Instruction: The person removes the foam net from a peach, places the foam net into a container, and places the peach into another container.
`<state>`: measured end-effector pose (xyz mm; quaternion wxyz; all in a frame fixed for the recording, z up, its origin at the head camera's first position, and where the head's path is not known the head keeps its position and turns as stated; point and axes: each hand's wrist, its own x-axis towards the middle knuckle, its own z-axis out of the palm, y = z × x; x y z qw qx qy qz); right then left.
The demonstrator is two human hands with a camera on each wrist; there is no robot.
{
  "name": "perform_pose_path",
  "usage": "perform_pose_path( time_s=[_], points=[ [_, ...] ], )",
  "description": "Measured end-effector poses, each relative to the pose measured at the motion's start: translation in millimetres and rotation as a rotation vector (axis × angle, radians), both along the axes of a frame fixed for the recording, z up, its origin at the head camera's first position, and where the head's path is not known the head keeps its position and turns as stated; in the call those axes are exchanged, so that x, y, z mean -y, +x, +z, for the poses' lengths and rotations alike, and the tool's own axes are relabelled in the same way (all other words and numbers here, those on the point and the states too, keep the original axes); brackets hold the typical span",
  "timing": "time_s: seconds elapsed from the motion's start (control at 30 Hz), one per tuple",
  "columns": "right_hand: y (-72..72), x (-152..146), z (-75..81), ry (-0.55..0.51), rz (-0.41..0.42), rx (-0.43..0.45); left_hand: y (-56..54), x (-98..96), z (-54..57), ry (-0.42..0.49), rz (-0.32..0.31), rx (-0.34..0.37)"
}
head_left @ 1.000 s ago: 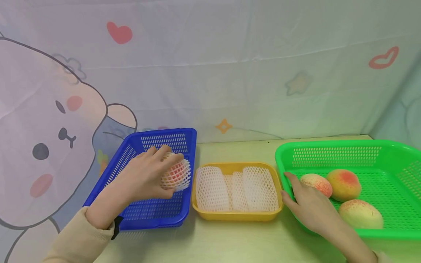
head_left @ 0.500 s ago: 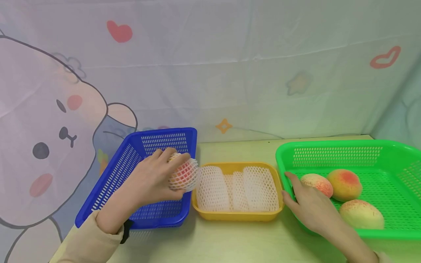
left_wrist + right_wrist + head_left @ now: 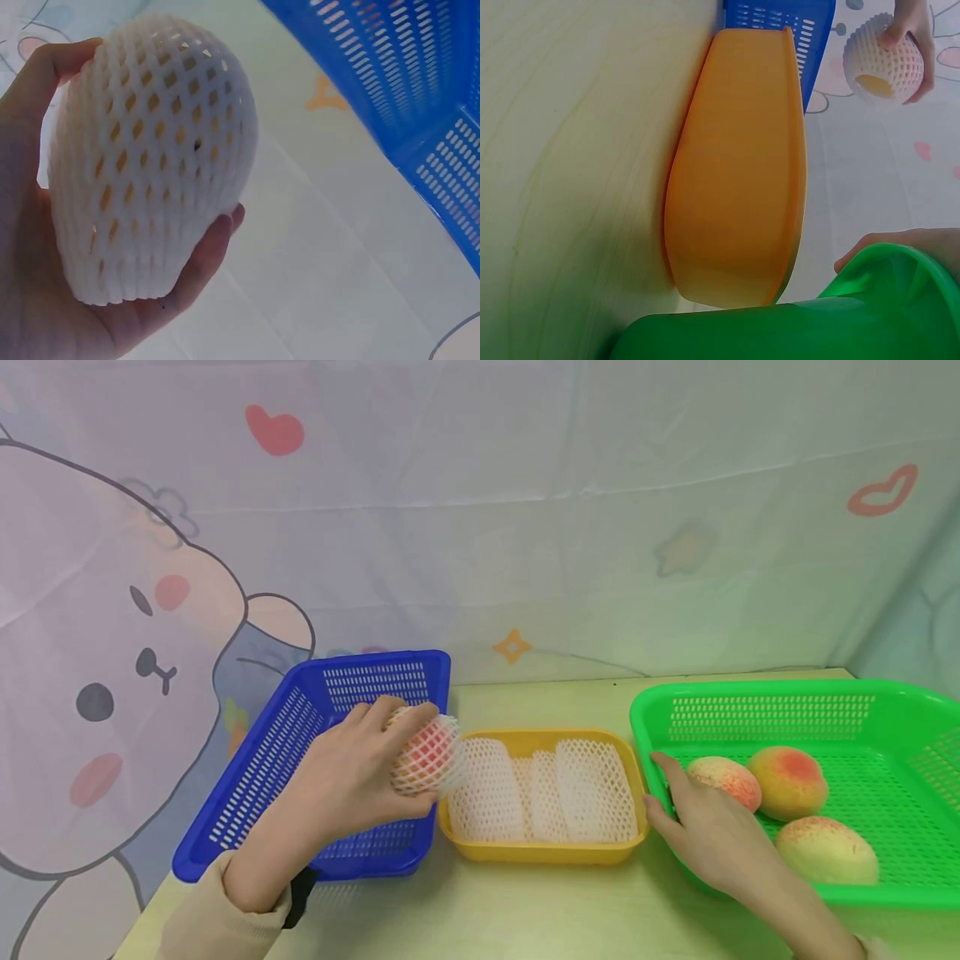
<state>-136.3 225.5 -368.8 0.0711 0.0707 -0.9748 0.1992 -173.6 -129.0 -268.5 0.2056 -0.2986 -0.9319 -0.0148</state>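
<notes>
My left hand (image 3: pixel 356 772) holds a round red-and-yellow fruit (image 3: pixel 426 756) wrapped in a white foam net, thumb and fingers spread round it. In the head view it overlaps the right rim of the blue basket (image 3: pixel 442 681). The left wrist view shows the net (image 3: pixel 157 157) covering most of the fruit, with yellow showing through its holes. My right hand (image 3: pixel 712 835) holds the left rim of the green basket (image 3: pixel 787 689), its thumb and forefinger at the rim. Beside those fingers lie a pale red-speckled fruit (image 3: pixel 726 781), an orange-red one (image 3: pixel 787 781) and a yellow one (image 3: pixel 825 850).
Between the two baskets stands a yellow tray (image 3: pixel 547 853) with several flattened white foam nets (image 3: pixel 596 789) in it. All stand on a pale wooden table (image 3: pixel 540 910). A printed cloth (image 3: pixel 480 527) hangs close behind.
My left hand has moved to the right with the netted fruit, from over the blue basket to its right rim near the yellow tray. The right hand keeps its place on the green basket.
</notes>
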Motion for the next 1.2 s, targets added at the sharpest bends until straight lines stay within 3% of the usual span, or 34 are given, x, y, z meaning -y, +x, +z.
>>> perform_pose_path(
  time_s=[0.4, 0.77, 1.2],
  points=[
    [0.6, 0, -1.1, 0.001, 0.004, -0.009, 17.1, -20.1, -1.0, 0.074, 0.06, 0.059],
    [0.6, 0, 0.0, -0.002, 0.012, -0.013, 23.5, -33.3, -11.3, 0.141, 0.065, 0.065],
    [0.0, 0, -0.8, 0.009, 0.018, -0.026, 27.0, -53.4, -22.3, 0.305, 0.052, 0.168]
  ],
)
